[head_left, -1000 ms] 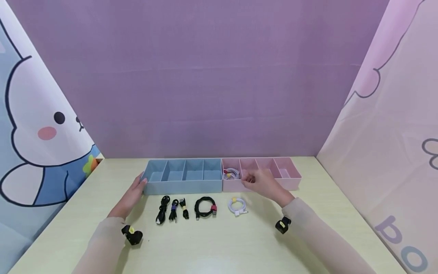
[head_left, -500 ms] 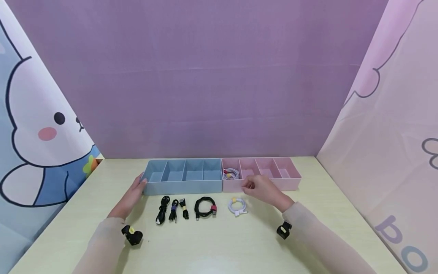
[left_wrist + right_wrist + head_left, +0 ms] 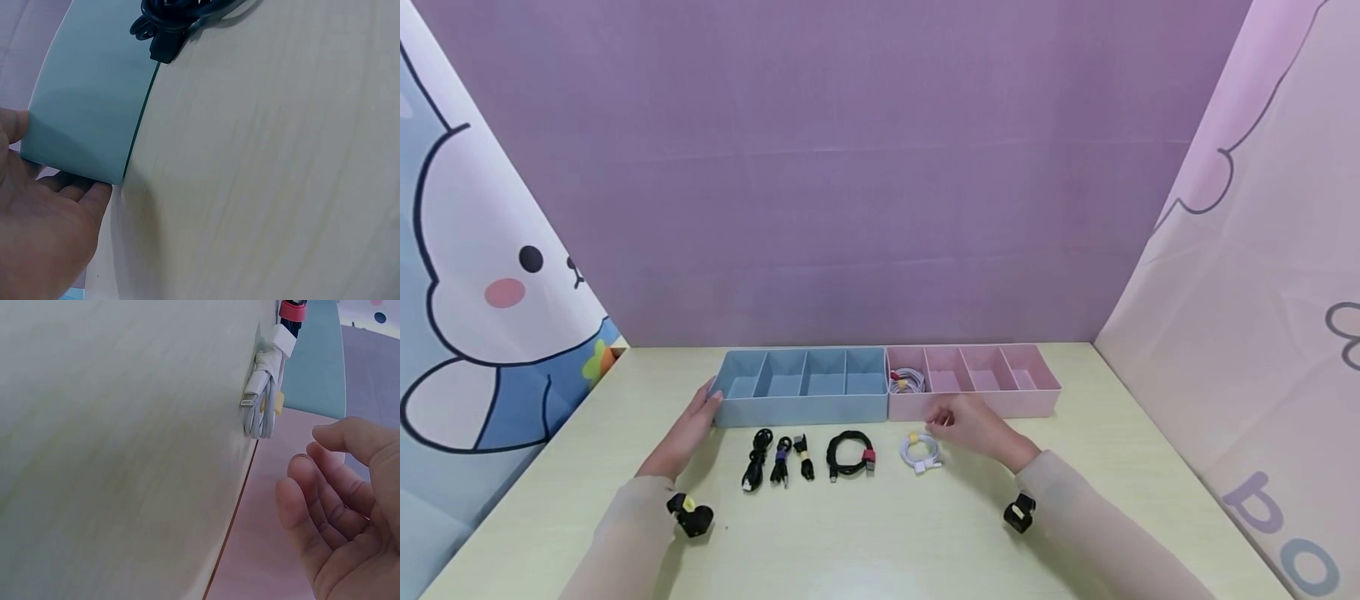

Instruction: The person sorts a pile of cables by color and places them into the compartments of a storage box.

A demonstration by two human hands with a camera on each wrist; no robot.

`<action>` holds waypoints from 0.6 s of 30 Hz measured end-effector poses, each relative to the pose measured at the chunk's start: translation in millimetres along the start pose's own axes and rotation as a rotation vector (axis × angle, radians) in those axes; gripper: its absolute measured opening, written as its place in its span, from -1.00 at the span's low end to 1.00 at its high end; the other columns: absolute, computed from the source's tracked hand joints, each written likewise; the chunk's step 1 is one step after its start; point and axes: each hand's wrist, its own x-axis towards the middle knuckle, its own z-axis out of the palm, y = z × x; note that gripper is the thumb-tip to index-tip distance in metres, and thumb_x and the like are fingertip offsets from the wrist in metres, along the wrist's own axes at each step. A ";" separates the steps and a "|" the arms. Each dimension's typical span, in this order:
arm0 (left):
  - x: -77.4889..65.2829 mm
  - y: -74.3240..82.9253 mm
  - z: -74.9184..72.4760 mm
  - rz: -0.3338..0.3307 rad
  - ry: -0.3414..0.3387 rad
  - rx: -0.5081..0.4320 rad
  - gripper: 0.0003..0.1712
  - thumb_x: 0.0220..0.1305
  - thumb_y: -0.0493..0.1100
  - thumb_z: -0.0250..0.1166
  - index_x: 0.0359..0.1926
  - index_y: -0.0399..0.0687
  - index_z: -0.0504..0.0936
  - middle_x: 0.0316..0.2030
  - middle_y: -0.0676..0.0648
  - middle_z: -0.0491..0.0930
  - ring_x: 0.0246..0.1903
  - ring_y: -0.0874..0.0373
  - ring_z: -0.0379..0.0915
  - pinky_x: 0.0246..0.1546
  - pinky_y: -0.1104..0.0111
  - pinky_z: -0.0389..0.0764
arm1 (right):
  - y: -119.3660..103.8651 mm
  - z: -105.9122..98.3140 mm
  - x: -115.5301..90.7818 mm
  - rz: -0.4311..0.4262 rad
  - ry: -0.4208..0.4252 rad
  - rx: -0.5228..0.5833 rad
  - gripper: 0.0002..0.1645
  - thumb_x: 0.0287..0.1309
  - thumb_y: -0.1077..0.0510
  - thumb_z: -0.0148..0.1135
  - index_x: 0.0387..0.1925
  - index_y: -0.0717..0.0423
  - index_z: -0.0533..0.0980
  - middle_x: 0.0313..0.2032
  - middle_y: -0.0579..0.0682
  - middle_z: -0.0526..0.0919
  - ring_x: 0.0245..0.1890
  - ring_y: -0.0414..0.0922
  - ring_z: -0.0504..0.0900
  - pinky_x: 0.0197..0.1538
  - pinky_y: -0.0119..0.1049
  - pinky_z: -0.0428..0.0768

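The white cable (image 3: 932,456), a round coil, lies in front of the pink box (image 3: 1033,405), towards its left end. The right hand (image 3: 976,427) is nearer, just right of the cable, fingers loosely bent, thumb apart, holding nothing. Left of the pink box, the left hand (image 3: 688,427) rests against the blue box (image 3: 801,412).

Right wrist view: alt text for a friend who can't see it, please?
An empty right hand, fingers loosely curled, hovers by a pink box that adjoins a blue box. A coiled white charging cable with a yellow tie lies on a pale table.
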 end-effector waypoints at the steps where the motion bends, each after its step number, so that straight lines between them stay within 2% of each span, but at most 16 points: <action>1: -0.3 0.2 0.0 -0.001 -0.001 0.002 -0.17 0.60 0.24 -0.36 0.58 -0.04 -0.49 0.54 -0.31 -0.51 0.49 -0.32 -0.63 0.39 -0.30 -0.38 | 0.2 0.2 -0.1 0.000 -0.004 0.004 -0.95 0.18 0.30 0.38 -0.32 0.12 0.68 -0.42 -0.16 0.66 -0.39 -0.26 0.58 -0.30 -0.38 0.61; 13: -1.1 1.8 0.1 -0.017 -0.001 0.011 -0.17 0.60 0.25 -0.36 0.58 0.00 -0.49 0.55 -0.29 -0.51 0.49 -0.30 -0.63 0.39 -0.29 -0.37 | 3.1 3.0 -1.3 -0.044 -0.043 -0.006 -0.93 0.16 0.31 0.41 -0.29 0.22 0.68 -0.41 -0.11 0.68 -0.39 -0.25 0.62 -0.31 -0.40 0.65; 18: -0.2 1.5 0.1 -0.018 -0.004 0.008 -0.18 0.60 0.25 -0.37 0.58 -0.01 -0.49 0.55 -0.29 -0.51 0.49 -0.30 -0.63 0.40 -0.28 -0.35 | 4.1 4.2 -2.3 -0.041 -0.077 -0.007 -0.94 0.16 0.29 0.41 -0.30 0.18 0.67 -0.38 -0.12 0.66 -0.37 -0.25 0.62 -0.27 -0.40 0.65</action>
